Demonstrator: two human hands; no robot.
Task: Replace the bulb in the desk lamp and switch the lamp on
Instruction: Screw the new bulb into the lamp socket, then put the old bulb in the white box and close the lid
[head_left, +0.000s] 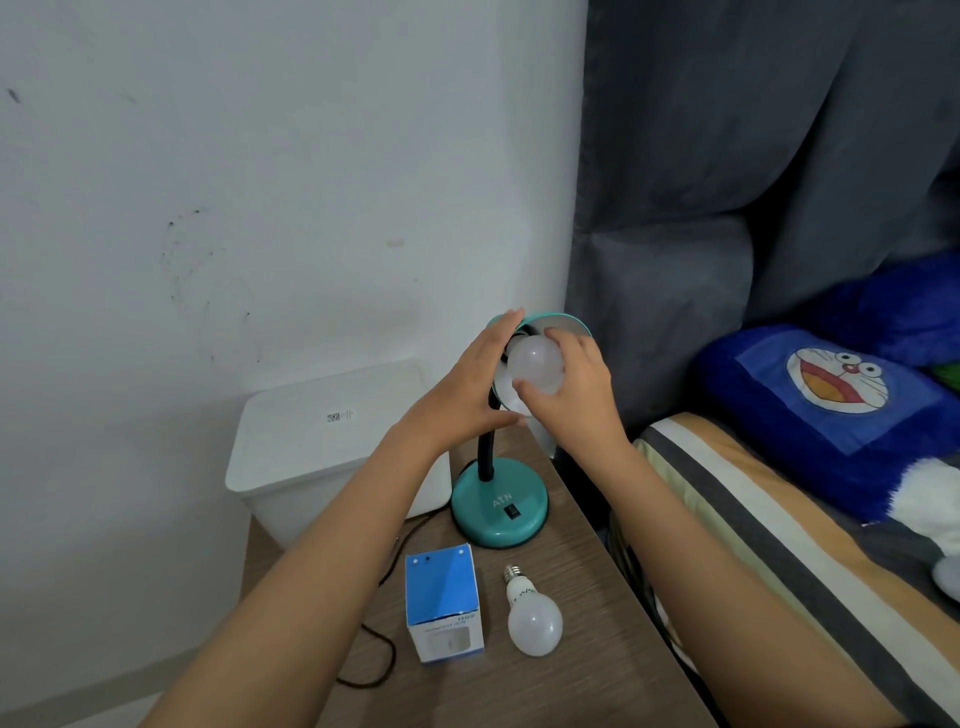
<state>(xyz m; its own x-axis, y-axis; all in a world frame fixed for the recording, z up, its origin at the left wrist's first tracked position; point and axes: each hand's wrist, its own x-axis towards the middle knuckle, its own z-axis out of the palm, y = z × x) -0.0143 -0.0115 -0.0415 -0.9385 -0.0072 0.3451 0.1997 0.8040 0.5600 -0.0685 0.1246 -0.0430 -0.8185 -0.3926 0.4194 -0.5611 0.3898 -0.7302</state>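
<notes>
Right hand (569, 387): fingers (524, 387) wrapped around a frosted white bulb (535, 364), thumb below, other fingertips over its top. The bulb sits at the mouth of the teal lamp shade (558, 322); its base end is hidden inside the shade, so whether it is seated in the socket cannot be told.

Left hand (475, 379): fingers stretched flat along the left outer side of the shade, fingertips reaching its top rim, thumb curling beneath toward the right thumb. The hand steadies the shade; it cups rather than clamps.

Below both sets of fingers, the black gooseneck (487, 452) runs down to the round teal lamp base (498, 506), which stands on the wooden bench (587, 597). A black rocker switch (513, 512) sits on the near part of the base; its position cannot be read.

Nearer the body than the fingers, well under them, a second white bulb (532, 616) lies on its side on the bench, screw cap pointing away toward the lamp base. Just left of it stands a blue and white bulb box (443, 603). A dark cord (382, 654) loops on the bench left of the box.

Left of the left fingers, a white lidded bin (332, 441) stands against the wall. Right of the right fingers, a bed with a blue cartoon pillow (831, 400).
</notes>
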